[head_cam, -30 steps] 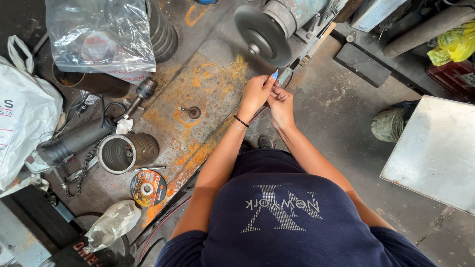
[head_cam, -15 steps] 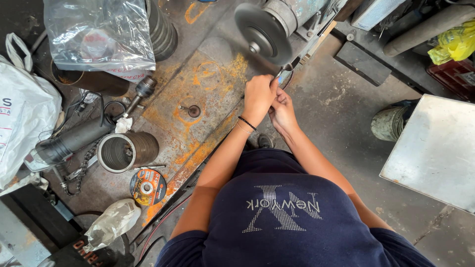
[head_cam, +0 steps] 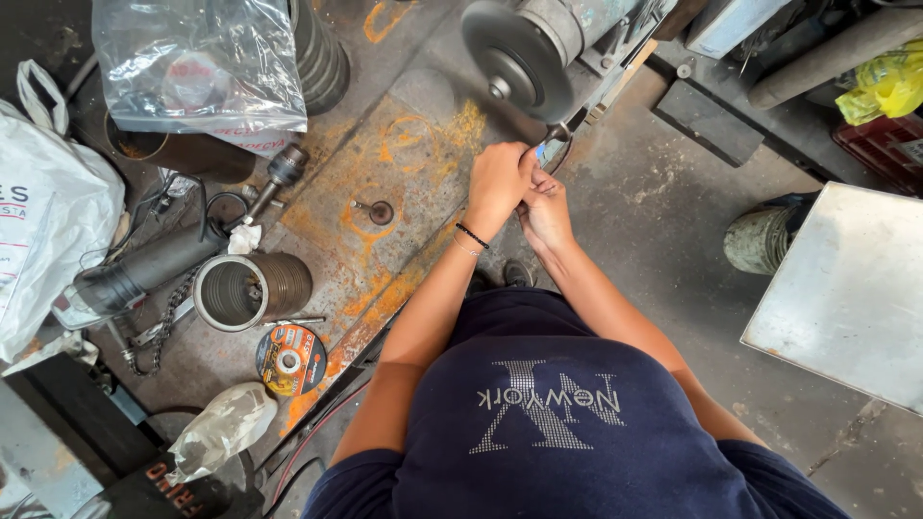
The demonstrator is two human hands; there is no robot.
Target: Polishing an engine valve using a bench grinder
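My left hand [head_cam: 500,178], with a dark bracelet at the wrist, and my right hand [head_cam: 546,213] are pressed together. Both pinch a small bluish piece [head_cam: 549,154] between the fingertips. The piece is held just below the dark round grinding wheel [head_cam: 505,60] of a bench machine [head_cam: 586,29]; I cannot tell whether it touches the wheel. The fingers hide most of the piece.
A rusty orange-stained steel plate [head_cam: 385,183] with a small stud lies at left. Near it are a metal cylinder sleeve [head_cam: 252,288], a cutting disc [head_cam: 290,360], a black power tool [head_cam: 144,269], plastic bags [head_cam: 197,62] and a grey metal sheet [head_cam: 851,298] at right.
Both hands stay clasped on the small piece at the wheel's lower edge; they have shifted only slightly.
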